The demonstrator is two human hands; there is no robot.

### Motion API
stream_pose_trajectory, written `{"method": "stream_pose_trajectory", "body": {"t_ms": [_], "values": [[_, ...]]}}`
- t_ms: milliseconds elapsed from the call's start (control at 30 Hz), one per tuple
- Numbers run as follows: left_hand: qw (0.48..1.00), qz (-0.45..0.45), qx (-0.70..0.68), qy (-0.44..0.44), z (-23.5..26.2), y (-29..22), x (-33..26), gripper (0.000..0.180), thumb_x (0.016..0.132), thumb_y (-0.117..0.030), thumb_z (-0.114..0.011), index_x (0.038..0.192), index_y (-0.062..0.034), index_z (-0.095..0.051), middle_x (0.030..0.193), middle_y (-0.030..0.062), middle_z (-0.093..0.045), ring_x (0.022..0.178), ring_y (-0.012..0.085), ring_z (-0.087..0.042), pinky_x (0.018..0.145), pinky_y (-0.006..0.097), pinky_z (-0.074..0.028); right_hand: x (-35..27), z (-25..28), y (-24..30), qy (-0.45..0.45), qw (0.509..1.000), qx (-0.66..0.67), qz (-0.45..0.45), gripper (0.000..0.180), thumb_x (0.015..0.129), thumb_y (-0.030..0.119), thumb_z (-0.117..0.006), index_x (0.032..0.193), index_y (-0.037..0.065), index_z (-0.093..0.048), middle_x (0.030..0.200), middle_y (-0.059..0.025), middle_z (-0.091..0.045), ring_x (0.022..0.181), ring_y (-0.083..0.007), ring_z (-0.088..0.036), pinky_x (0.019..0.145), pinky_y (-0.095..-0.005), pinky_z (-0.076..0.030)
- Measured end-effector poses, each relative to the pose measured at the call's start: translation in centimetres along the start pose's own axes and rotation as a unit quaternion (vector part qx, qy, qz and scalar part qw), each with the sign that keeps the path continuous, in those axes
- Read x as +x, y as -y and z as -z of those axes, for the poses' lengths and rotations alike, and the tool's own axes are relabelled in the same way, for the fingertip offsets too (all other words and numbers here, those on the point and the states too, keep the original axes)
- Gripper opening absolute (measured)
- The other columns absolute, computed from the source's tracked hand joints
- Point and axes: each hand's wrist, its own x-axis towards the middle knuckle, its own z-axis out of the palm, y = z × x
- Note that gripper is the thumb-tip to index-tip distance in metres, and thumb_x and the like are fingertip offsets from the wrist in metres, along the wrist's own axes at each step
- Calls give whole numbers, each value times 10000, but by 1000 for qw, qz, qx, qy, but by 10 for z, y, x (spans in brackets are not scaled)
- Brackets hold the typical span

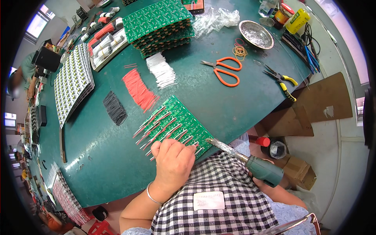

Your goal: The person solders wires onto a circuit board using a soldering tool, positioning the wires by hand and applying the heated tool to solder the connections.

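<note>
left hand (172, 162) fingers (166, 145) are curled down onto the near end of the green circuit board (176, 119), pinching at what looks like one of the red wire leads (150, 129) sticking off its edge, though it's hard to tell if they actually grip a wire or just press on it. The board runs diagonally away from the fingers, up and to the person's left, long axis slanted across the tabletop (117, 164). So the left hand is right on it, while the right hand (260, 181) is mostly hidden under the teal handle, closed around the soldering iron (244, 158), whose metal tip points at the board's near right corner, just beside the left fingers

Further out: loose bundles of black wires (114, 107), red wires (139, 90) and white wires (161, 69) lying beyond the board. Orange scissors (224, 70), yellow-handled pliers (282, 81), a round metal dish (255, 34). Stack of green boards (160, 25) at the far side, a yellow-capped bottle (297, 20) far right, brown cardboard boxes (299, 172) on the floor to the right
</note>
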Motion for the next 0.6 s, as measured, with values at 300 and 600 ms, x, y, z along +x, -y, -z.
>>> {"method": "stream_pose_trajectory", "body": {"t_ms": [300, 600], "values": [[1000, -6, 21, -22, 3, -11, -3, 127, 654, -127, -712, 754, -144, -635, 765, -26, -553, 828, 175, -521, 786, 378, -300, -6, 8, -1, 8, 1000, 23, -15, 295, 741, 82, -702, 1022, 21, -636, 1005, -122, -648, 954, -276, -600, 890, -381, -450], [999, -7, 18, -29, -11, -14, -1, 156, 606, -88, -698, 688, -138, -575, 747, -16, -555, 801, 185, -525, 789, 373, -297, 3, 11, 7, 33, 995, -49, 86, 310, 711, 68, -722, 1006, 20, -638, 994, -127, -652, 940, -279, -619, 880, -382, -466]]}}
